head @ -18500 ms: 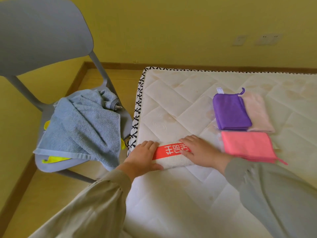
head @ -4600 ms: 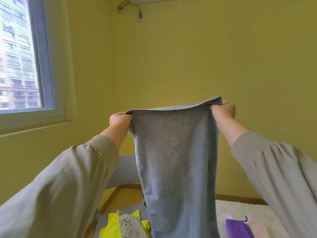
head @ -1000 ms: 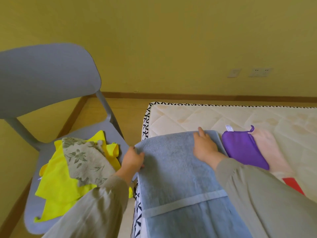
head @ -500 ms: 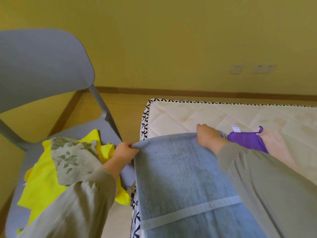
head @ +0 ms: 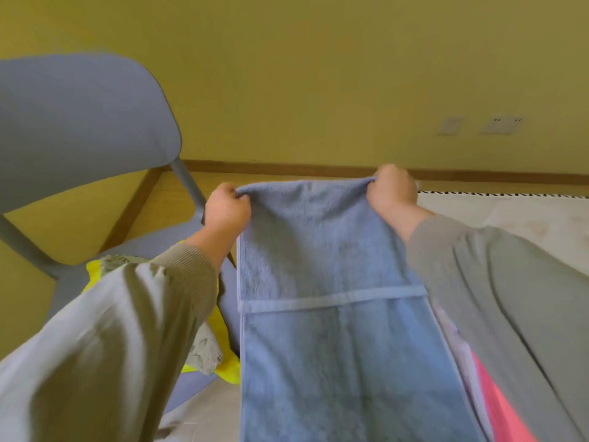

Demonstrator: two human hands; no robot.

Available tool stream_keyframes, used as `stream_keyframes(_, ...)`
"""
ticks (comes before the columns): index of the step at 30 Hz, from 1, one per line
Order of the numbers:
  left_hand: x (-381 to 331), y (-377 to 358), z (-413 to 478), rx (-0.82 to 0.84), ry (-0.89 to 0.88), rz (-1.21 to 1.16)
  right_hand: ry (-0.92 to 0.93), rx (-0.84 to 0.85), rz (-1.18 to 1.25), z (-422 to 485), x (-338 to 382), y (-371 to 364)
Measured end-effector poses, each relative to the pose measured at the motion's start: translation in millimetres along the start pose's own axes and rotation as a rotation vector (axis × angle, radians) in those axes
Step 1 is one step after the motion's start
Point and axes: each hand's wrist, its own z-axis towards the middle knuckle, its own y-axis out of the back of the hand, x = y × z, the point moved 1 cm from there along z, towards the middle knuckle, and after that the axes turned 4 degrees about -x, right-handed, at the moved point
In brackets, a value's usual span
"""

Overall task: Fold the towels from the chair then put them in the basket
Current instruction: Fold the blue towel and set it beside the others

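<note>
From the head view, the left hand [head: 224, 205] and right hand [head: 390, 194] each pinch a far corner of the blue towel [head: 334, 314] with curled fingers, lifting that edge off the mattress [head: 510, 215]. The towel runs toward the near edge (a pale band crosses it). At left, a yellow cloth [head: 95, 275] lies on the grey chair [head: 79, 122].

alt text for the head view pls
The left hand and right hand pinch the far corners of a blue towel, holding that edge up. A grey chair bearing yellow and floral cloths stands at left, a mattress at right.
</note>
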Motion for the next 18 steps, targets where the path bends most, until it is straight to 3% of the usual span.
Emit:
stream_keyframes(4,-0.7,-7.5,-15.8,0.249,-0.085,-0.009,0.046,0.268,0.260,-2.7,14.0,-8.9)
stream_keyframes(7,29.4,-21.3,-43.3,0.373,-0.244,0.346,0.165,0.408,0.073,-39.8,-4.3,-34.5)
stream_keyframes(11,71.6,-43.6,-76.3,0.556,-0.317,0.696,0.293,0.610,-0.229,-99.7,-46.8,-67.3)
stream_keyframes(14,84.0,-53.7,-87.8,0.472,-0.412,0.874,0.268,0.615,-0.206,-122.2,-69.4,-77.2)
stream_keyframes(18,81.2,-54.9,-85.2,0.280,-0.386,0.888,0.277,0.539,-0.191,-112.7,-65.8,-74.1)
